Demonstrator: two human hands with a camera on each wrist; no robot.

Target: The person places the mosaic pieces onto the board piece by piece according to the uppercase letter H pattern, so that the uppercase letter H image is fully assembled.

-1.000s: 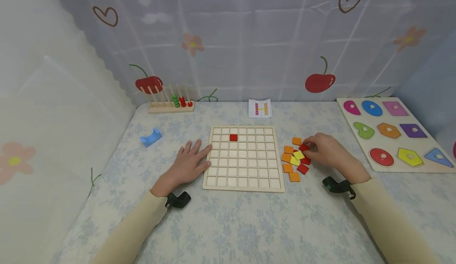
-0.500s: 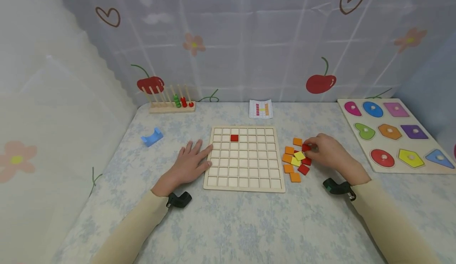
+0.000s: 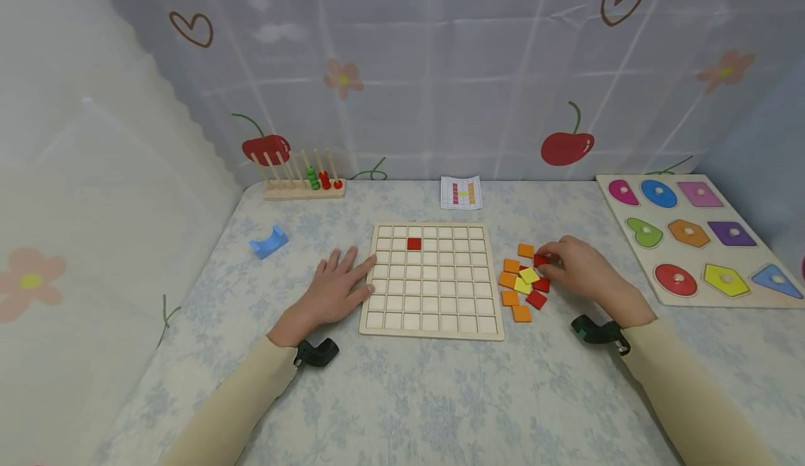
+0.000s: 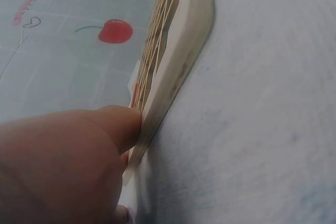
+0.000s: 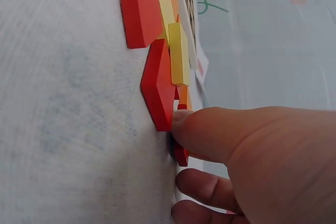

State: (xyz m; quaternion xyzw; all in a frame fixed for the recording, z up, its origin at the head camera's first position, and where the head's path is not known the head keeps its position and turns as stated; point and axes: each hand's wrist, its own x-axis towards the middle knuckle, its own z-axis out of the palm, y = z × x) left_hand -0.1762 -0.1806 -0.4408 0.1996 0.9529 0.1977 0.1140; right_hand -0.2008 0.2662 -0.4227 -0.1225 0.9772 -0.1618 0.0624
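My left hand [image 3: 331, 291] lies flat with spread fingers at the left edge of a wooden grid board [image 3: 430, 335]; its thumb [image 4: 123, 124] touches the board's side in the left wrist view. One red square tile [image 3: 414, 244] sits in a cell near the top of the board. Right of the board, my right hand [image 3: 581, 270] pinches a red tile [image 5: 181, 156] between thumb and fingers, at the edge of a loose pile. Two yellow tiles [image 3: 529, 275], several orange tiles [image 3: 522, 314] and other red tiles [image 3: 537, 300] make up that pile, some overlapping.
Behind the board lies a small pattern card [image 3: 461, 193]. A shape puzzle board [image 3: 698, 242] is at the right. At the back left stands a peg rack [image 3: 304, 190] with green and red beads, and a blue curved piece [image 3: 269, 242] lies before it.
The head view has shifted very slightly. Both hands stay practically in place, the right one still at the red tile and the left one at the board's edge.
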